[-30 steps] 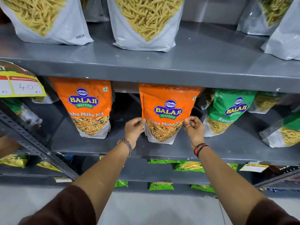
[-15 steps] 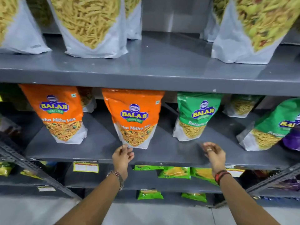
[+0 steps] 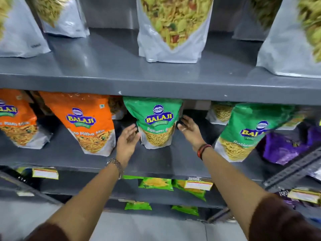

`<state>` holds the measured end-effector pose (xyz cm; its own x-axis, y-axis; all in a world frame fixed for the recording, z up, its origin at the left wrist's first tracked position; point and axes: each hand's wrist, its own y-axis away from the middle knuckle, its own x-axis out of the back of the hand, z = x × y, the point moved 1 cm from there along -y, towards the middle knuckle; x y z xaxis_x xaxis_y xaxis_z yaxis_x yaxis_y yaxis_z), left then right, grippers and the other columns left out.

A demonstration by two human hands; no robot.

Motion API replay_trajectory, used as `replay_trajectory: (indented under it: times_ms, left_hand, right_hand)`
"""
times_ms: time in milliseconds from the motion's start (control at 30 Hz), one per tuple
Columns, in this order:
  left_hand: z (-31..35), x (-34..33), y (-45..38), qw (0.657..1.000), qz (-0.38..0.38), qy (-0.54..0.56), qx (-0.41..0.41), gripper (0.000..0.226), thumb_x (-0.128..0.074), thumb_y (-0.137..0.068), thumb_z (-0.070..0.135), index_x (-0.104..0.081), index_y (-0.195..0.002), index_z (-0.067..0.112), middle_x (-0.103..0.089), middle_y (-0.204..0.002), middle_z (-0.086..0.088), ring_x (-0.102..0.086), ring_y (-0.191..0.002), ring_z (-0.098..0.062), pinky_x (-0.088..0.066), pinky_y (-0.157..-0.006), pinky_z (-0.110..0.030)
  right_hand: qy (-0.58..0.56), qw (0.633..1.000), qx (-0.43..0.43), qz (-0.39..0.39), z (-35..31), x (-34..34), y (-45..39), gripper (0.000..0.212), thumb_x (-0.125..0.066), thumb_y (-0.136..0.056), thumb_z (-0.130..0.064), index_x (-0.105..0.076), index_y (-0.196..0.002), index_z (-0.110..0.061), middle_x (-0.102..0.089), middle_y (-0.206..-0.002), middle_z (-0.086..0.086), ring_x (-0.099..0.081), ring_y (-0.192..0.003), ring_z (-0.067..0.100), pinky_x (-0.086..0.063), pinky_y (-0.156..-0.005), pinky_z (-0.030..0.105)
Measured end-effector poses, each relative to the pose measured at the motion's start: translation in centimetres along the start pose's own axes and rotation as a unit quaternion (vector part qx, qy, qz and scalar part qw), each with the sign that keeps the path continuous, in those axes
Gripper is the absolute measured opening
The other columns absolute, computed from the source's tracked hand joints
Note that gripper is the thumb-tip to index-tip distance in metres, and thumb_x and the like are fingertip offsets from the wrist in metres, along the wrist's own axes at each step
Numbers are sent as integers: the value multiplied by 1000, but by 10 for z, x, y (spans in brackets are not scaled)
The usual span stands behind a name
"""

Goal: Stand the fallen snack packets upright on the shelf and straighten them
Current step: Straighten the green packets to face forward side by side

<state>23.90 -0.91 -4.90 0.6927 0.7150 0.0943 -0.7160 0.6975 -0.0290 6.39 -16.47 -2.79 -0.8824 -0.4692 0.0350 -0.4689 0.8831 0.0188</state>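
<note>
A green Balaji packet (image 3: 155, 122) stands upright on the grey middle shelf (image 3: 69, 153). My left hand (image 3: 128, 139) is open just left of its lower edge, palm turned toward it. My right hand (image 3: 188, 127) is open at the packet's right side, fingers spread, close to it or just touching it. An orange Balaji packet (image 3: 86, 122) stands to the left, and another orange packet (image 3: 15, 119) sits at the far left. A second green packet (image 3: 248, 129) leans to the right.
A purple packet (image 3: 284, 146) lies at the right end of the middle shelf. White pouches (image 3: 173, 28) stand on the shelf above. Small green packets (image 3: 156, 183) and price tags (image 3: 198, 185) sit on lower shelves. A slotted metal upright (image 3: 295, 169) crosses at the right.
The view has shifted right. Both hands have left the orange packet and the shelf edge and risen to either side of the green packet.
</note>
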Motion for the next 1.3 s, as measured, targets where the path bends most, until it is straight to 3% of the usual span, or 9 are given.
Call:
replay_trajectory:
  times_ms: [133,233,300,400,500,700,900,1100,1300]
  left_hand:
    - [9,-13,0,999,38,-30,-12,33,-57,-86,1,-53,-118,-2,-60,-112,-10,-61,-82,12,-47,-77,-6]
    - [9,-18,-2,996,84,-35,-1,28,-61,-85,8,-58,-111,-1,-64,-108,-14,-60,-80,-2,-49,-75,-12]
    - [10,-20,-5,992,119,-41,13,27,-64,-83,14,-62,-105,-2,-67,-106,-19,-60,-83,-16,-50,-80,-27]
    - [11,-19,-9,990,128,-49,41,18,-67,-81,22,-67,-90,7,-70,-101,-19,-61,-87,-22,-53,-87,-37]
    - [10,-17,-16,990,109,-50,77,11,-66,-80,28,-63,-69,24,-72,-91,-13,-66,-96,-29,-51,-93,-50]
    - [23,-25,-16,990,81,-13,118,22,-59,-86,11,-56,-67,23,-66,-81,-6,-67,-96,-32,-55,-86,-41]
    - [24,-41,-6,991,57,1,118,22,-57,-87,13,-55,-68,23,-65,-84,-6,-66,-85,-27,-57,-77,-32]
    - [25,-52,8,991,55,0,120,21,-59,-86,15,-56,-67,24,-66,-86,-7,-67,-84,-26,-57,-81,-38]
    - [26,-53,12,991,59,6,119,19,-61,-85,15,-57,-69,22,-66,-82,-6,-67,-81,-24,-58,-79,-36]
  right_hand:
    - [5,1000,6,6,-4,0,-16,34,-54,-85,4,-51,-119,7,-60,-119,26,-60,-84,0,-49,-76,7]
    - [2,1000,2,21,0,1,-20,24,-60,-83,0,-61,-105,7,-65,-98,14,-58,-58,-15,-49,-72,8]
    - [2,1000,-1,12,1,1,-17,8,-62,-81,1,-65,-88,-1,-65,-82,6,-58,-60,-11,-48,-76,15]
    - [16,1000,-3,22,-2,3,-13,23,-61,-81,0,-59,-69,-20,-63,-76,4,-58,-75,10,-49,-84,29]
    - [46,999,5,15,-2,7,-12,27,-59,-83,-4,-55,-66,-24,-62,-77,2,-56,-79,14,-48,-85,32]
    - [26,1000,-3,9,6,14,2,29,-52,-85,0,-55,-69,-23,-63,-81,4,-58,-86,16,-48,-94,44]
    - [14,997,-7,80,6,28,17,29,-54,-86,-6,-54,-66,-27,-64,-82,6,-59,-87,19,-50,-95,52]
    - [16,994,-23,110,12,40,28,20,-56,-79,-16,-60,-65,-30,-69,-86,8,-66,-96,33,-50,-92,56]
    - [21,992,-31,118,11,41,34,22,-55,-78,-15,-60,-64,-32,-68,-86,6,-65,-98,32,-50,-93,56]
